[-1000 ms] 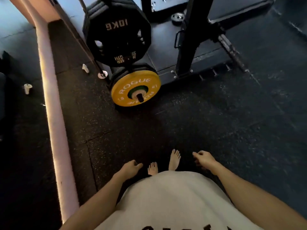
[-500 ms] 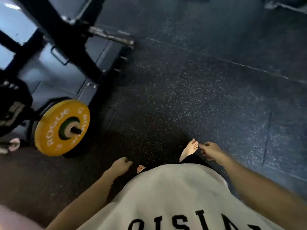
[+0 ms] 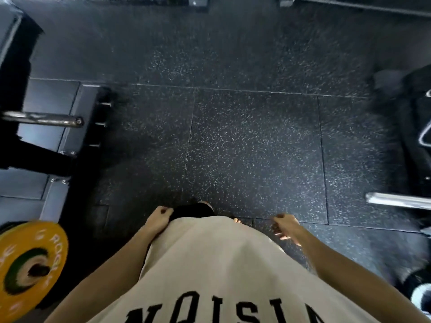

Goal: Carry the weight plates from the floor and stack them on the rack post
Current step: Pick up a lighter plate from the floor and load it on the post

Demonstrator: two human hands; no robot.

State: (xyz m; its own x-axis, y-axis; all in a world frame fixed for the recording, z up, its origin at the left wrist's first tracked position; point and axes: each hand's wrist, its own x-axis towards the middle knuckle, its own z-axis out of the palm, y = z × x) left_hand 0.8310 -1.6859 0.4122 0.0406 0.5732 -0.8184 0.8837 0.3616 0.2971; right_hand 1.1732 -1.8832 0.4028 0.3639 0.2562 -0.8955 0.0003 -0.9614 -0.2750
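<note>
Yellow, the weight plate (image 3: pixel 28 271) sits on its rack post at our eight o'clock, nearest our left hand (image 3: pixel 158 220), fingers loosely curled and empty, while our right hand (image 3: pixel 285 226), likewise empty, hangs toward four o'clock with no loose plate in sight on the floor (image 3: pixel 254 141).

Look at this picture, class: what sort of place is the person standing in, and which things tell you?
Most likely a gym's weights area. A round yellow weight plate sits on a storage peg at lower left, a bare steel rack post sticks out above it, and the floor is black speckled rubber tile.
</note>
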